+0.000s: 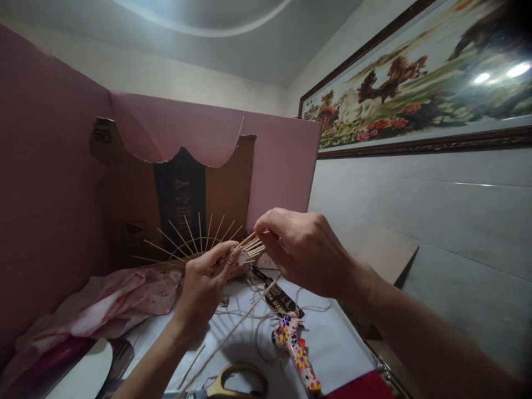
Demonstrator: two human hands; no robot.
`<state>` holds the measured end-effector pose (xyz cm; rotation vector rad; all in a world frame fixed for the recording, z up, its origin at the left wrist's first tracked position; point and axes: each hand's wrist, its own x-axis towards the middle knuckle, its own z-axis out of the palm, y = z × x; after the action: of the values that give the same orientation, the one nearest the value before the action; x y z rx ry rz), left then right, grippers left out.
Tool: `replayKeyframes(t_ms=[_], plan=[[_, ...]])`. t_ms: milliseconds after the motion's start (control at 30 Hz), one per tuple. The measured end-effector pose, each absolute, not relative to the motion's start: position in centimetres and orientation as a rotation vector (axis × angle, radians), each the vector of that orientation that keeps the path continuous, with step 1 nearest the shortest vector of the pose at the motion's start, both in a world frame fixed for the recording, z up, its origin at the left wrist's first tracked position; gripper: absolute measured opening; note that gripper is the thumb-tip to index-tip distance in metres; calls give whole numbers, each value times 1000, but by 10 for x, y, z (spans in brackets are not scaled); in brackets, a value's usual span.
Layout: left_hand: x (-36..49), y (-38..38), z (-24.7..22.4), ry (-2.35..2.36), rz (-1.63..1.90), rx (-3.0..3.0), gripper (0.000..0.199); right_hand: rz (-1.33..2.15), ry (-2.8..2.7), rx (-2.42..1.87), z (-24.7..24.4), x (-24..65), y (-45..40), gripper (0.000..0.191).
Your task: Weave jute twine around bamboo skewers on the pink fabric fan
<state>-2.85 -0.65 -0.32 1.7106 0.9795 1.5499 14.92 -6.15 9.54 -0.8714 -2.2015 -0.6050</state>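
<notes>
Near the middle of the view, my left hand [208,282] pinches the near side of a bundle of thin wooden sticks [252,247]. Just right of it, my right hand [295,246] has its fingers closed on the upper ends of the same sticks. Behind my left hand, a fan of thin sticks [200,230] spreads outward, crossed by a curved strand. Loose twine [233,331] runs from near the hands down over the white surface. My right palm and some fingertips are hidden.
Gold-handled scissors [216,388] lie at the front edge, with a flower-patterned object [300,354] and a black packet [280,299] behind. Crumpled pink cloth [137,293] lies left. A cut cardboard piece [228,188] and pink panels [282,166] stand behind the white surface [332,338].
</notes>
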Motion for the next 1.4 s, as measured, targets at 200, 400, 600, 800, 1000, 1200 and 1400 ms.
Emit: replayKeyframes(t_ms=[200,400,600,800,1000,1200,1400], plan=[[-30,-9,0,1058,1564,1936,28,-375,-2019,-909,120,161,-55,8],[-32,-8,6,874,1537,1562,36,-485,-1859,-991,96,167,-53,9],[-33,-13,15,782,1538,1272,43,-394,-2105,-972,24,142,-54,17],[-31,-17,18,757,1560,1215,41,-481,-2084,-934,-22,118,-41,19],[-29,-14,16,768,1529,1158,44,-475,-1981,-955,-38,110,-37,22],[-30,-15,16,742,1492,1179,42,-428,-1943,-990,-44,111,-33,21],[-28,-13,10,700,1595,1143,37,-462,-1963,-951,-46,112,-35,23]])
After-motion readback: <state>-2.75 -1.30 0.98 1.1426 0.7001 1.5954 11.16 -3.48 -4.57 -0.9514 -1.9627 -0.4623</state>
